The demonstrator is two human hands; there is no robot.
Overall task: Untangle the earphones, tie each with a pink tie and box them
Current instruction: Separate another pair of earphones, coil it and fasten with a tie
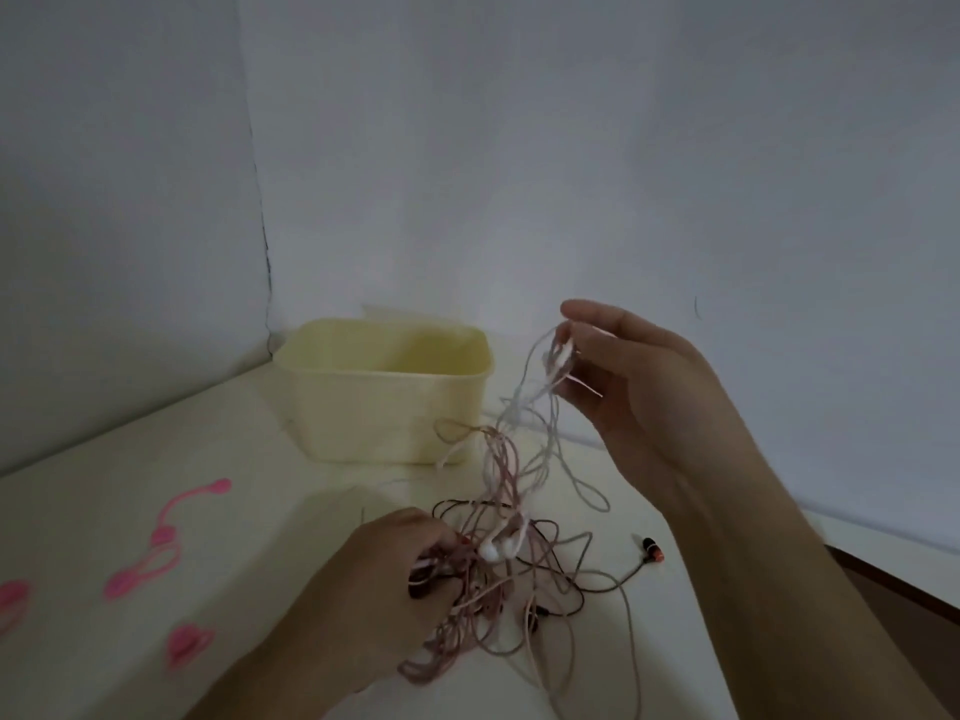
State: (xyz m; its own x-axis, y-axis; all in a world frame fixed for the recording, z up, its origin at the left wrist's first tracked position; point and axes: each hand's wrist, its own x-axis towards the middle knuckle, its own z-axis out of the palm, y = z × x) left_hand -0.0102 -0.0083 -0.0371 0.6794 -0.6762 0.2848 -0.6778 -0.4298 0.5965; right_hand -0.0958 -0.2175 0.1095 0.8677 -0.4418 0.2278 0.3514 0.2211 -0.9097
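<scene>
Tangle of thin white, pink and dark earphone cords [514, 532]: lower part on the pale bench [156, 459], upper strands lifted. Left hand [384, 584] grips the low mass; right hand [623, 387] pinches raised white strands. Pale yellow rectangular plastic box [384, 397]: behind, open-topped. Pink silicone ties [156, 543]: left, on bench.

Matt pale-yellow plastic box [384, 402]; smooth rubbery pink ties [171, 532]; smooth table [208, 459]

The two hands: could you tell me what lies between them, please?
In the head view, tangled earphone cords stretch from the raised right hand down to the left hand on the table.
</scene>
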